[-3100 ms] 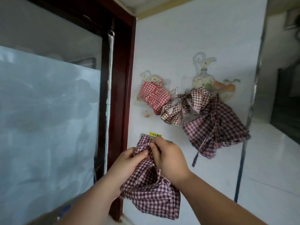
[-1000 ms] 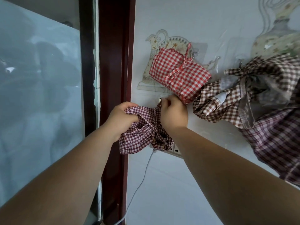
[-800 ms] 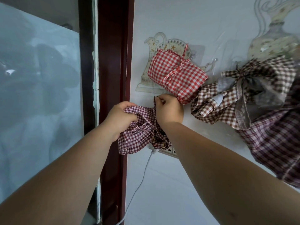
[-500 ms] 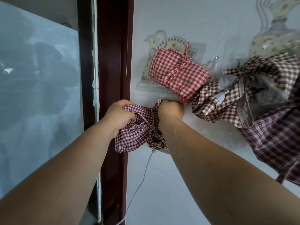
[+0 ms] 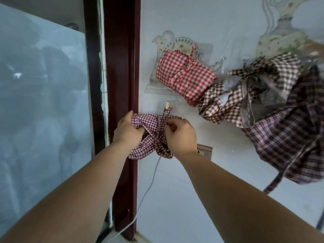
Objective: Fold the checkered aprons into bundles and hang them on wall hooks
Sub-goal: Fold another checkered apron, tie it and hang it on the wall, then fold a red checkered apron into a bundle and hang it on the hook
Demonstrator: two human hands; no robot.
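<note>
Left hand, right hand grip maroon bundle; strap at hook.

Looks like someone's home: white wall with jug decals, stick-on hooks, a socket, and a dark wooden door frame beside frosted glass.

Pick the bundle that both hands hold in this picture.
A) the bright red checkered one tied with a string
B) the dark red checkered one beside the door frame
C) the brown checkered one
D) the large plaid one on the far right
B: the left hand and the right hand both grip the dark red checkered bundle, right beside the door frame.
</note>
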